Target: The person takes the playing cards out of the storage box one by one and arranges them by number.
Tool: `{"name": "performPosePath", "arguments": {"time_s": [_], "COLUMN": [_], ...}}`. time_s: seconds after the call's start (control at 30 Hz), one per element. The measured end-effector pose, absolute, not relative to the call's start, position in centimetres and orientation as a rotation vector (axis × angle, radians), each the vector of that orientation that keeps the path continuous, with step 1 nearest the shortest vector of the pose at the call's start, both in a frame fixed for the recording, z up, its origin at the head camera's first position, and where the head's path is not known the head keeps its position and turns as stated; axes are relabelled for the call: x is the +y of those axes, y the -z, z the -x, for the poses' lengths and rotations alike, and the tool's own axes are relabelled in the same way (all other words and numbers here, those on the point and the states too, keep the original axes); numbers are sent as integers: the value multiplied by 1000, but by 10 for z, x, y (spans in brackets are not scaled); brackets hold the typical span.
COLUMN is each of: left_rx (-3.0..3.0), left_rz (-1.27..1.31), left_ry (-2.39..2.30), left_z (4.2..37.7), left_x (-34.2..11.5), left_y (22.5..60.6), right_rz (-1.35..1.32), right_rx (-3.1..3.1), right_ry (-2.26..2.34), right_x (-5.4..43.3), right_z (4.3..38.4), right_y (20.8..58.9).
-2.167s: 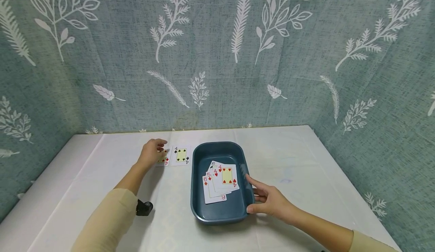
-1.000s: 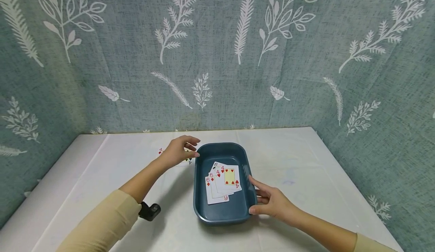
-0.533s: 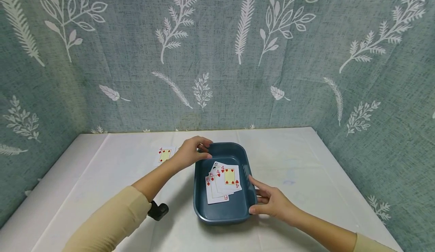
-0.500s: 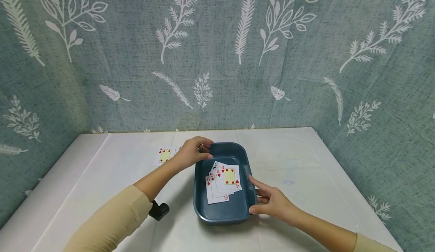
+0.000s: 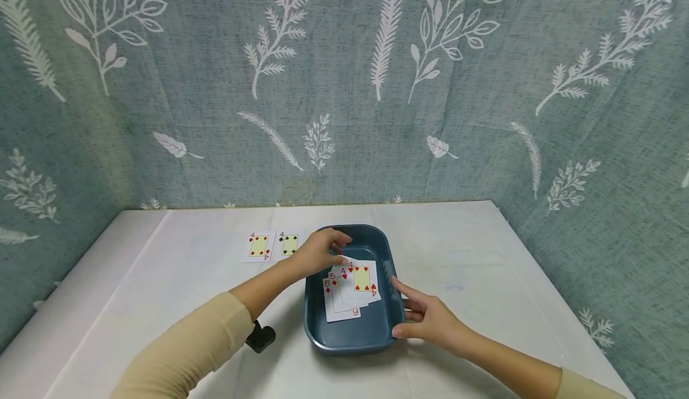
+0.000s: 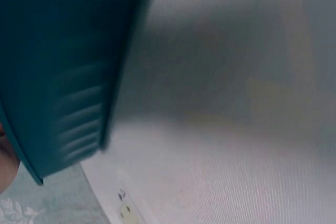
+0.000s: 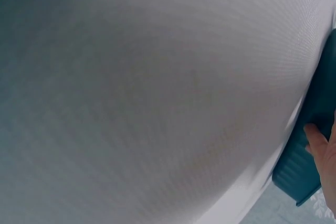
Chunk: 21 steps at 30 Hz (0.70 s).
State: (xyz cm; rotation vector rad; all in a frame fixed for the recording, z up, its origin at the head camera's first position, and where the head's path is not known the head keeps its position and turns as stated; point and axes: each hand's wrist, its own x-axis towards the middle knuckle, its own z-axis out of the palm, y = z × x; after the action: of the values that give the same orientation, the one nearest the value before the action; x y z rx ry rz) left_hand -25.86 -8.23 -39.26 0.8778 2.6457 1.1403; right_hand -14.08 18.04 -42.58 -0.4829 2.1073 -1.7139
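Several playing cards [image 5: 336, 306] lie face up in an overlapping heap on the floor of the dark blue tray [image 5: 357, 336], with a four of hearts [image 5: 362, 279] on top and the corners of a red five and a red six showing at the left. Your left hand [image 5: 323, 251] reaches in over the tray's far left part; its fingers are loosely bent with a gap between them and the thumb, and the thumb tip is at the heap's far edge. I cannot tell whether it touches a card. Your right hand [image 5: 433, 321] is spread along the tray's right side, index fingertip at the rim, thumb nearer you, other fingers folded between. Left of the tray, a four of diamonds [image 5: 259, 247] and a black four [image 5: 289, 243] lie side by side, the black one partly behind your left arm. Under everything is a white tablecloth [image 5: 468, 255]; a green leaf-patterned curtain [image 5: 344, 189] hangs behind.
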Motion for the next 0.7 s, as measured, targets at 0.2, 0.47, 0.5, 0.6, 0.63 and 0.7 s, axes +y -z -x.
{"name": "performPosePath", "arguments": {"time_s": [0.2,0.47,0.5,0.6,0.63,0.7], "left_rx": [2630,2622,2622,2634,2640,2652], "left_rz": [-874,-812,-812,-811,-801,-781], "left_ry": [-1099,-1011,-999,-956,-936,-901], "left_z": [259,263,263,263,264,264], "left_x": [-72,-63,-61,-58,-57,-55], "left_y": [396,404,405,408,409,411], "right_rz": [475,477,476,475,478,484], "right_rx": [2117,2128,2127,2121,2122,2121], "right_ry": [1703,1697,1697,1701,1701,1699], "right_x": [181,181,181,181,181,181], "right_z": [141,141,141,141,142,142], "right_y": [425,426,426,427,427,427]}}
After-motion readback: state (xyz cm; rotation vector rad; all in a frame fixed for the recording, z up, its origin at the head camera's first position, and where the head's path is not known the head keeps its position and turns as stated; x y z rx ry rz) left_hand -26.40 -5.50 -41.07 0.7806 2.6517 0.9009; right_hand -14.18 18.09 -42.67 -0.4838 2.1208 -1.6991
